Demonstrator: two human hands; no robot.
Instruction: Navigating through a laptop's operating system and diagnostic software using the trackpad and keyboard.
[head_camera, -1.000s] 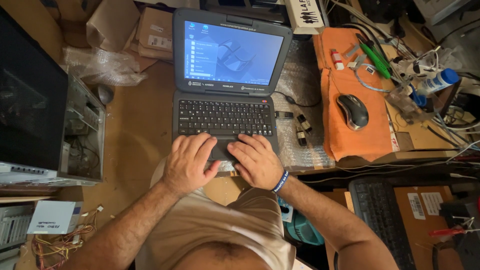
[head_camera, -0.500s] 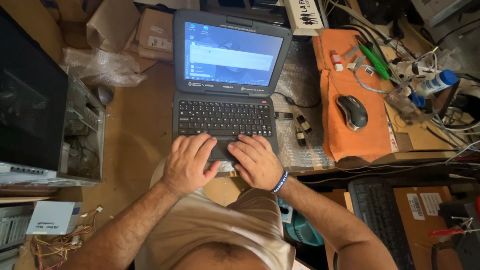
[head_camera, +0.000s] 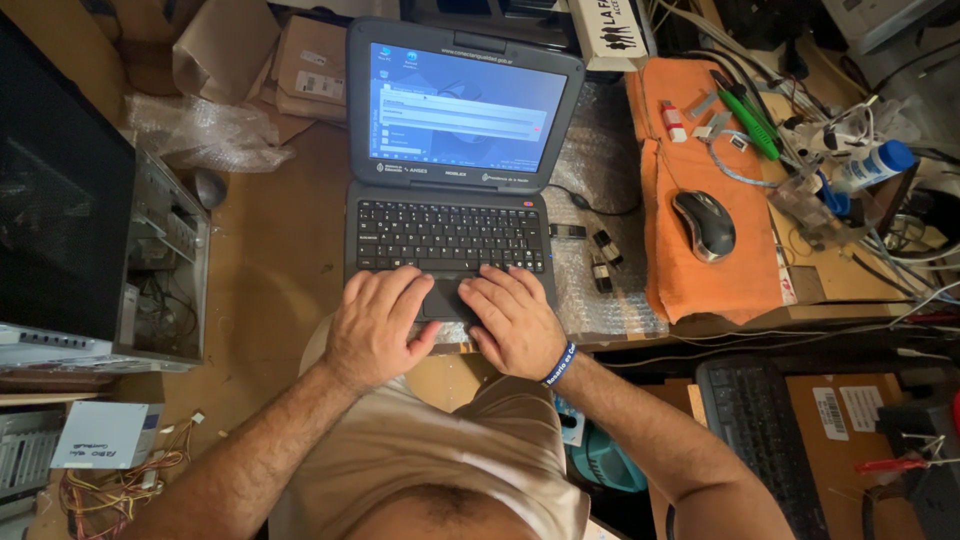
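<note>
Both forearms reach forward from the lap; the left hand (head_camera: 375, 325) and right hand (head_camera: 515, 320) lie palm-down, fingers loosely spread, pinching nothing, on the touchpad and palm rest of the dark grey laptop (head_camera: 450, 180), which sits open on the bench (head_camera: 270, 270), its screen lit blue

We take this for a computer repair workshop: an opened desktop case (head_camera: 160, 270) sits at the wooden bench's (head_camera: 270, 290) left edge, tangled cables (head_camera: 880, 260) crowd its right edge, and a spare keyboard (head_camera: 755, 430) lies below.
</note>
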